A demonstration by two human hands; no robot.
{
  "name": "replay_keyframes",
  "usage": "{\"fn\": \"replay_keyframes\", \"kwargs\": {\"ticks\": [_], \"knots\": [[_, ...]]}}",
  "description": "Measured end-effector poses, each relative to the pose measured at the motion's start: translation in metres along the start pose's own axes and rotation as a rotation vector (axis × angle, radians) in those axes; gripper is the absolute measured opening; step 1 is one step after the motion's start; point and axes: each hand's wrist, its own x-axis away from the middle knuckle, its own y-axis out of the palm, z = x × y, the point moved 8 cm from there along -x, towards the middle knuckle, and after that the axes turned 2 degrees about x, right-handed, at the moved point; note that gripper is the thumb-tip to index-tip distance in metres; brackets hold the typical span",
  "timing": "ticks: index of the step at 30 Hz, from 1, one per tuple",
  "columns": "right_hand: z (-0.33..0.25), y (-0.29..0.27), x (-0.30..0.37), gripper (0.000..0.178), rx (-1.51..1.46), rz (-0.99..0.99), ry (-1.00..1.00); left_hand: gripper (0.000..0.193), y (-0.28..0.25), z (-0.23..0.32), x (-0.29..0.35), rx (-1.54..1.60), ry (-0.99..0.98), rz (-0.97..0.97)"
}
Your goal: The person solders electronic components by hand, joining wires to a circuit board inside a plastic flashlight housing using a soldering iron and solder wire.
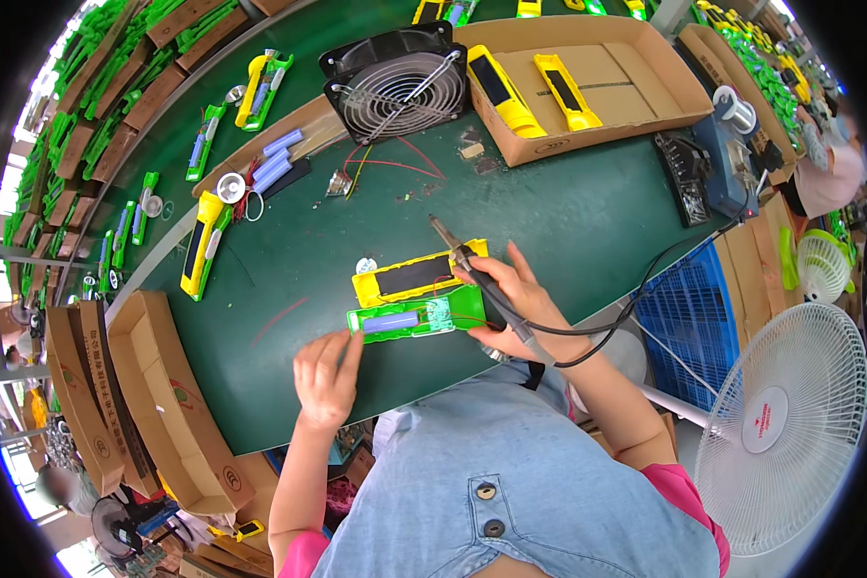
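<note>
A green flashlight housing half [414, 333] lies in front of me at the near edge of the table, holding a lilac battery cell [391, 322] and a small circuit board [439, 313]. The bent fingers of my left hand [326, 378] are closed at its left end. My right hand [518, 297] is closed around a soldering iron [492, 290], its tip pointing up and away to the left; the thumb lies by the housing's right end. Just beyond is a yellow housing half [416, 279] with a dark panel, linked by thin red wires.
A black fan with a metal guard [402, 96] stands at the back. Beside it, a cardboard tray [626, 96] holds yellow housings. A soldering station [727, 154] with a solder spool sits far right; the iron's cable [636, 303] runs there. Battery cells [274, 170] lie left.
</note>
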Motion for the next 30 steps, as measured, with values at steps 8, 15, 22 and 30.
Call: {"fn": "replay_keyframes", "kwargs": {"ticks": [8, 15, 22, 30], "knots": [[0.000, -0.011, 0.001, 0.071, -0.120, 0.075, 0.054, 0.033, 0.008, 0.031, -0.004, 0.104, -0.048, 0.172], [-0.011, -0.033, 0.042, 0.039, -0.078, 0.267, 0.016, 0.028, 0.029, 0.029, -0.024, 0.542, -0.264, 0.159], [0.004, -0.016, 0.086, 0.028, -0.332, 0.590, 0.108, 0.026, 0.026, 0.040, -0.044, 0.438, -0.166, 0.046], [0.030, -0.003, 0.097, 0.023, -0.694, 0.779, 0.311, 0.026, 0.028, 0.048, -0.049, 0.372, -0.071, -0.058]]}}
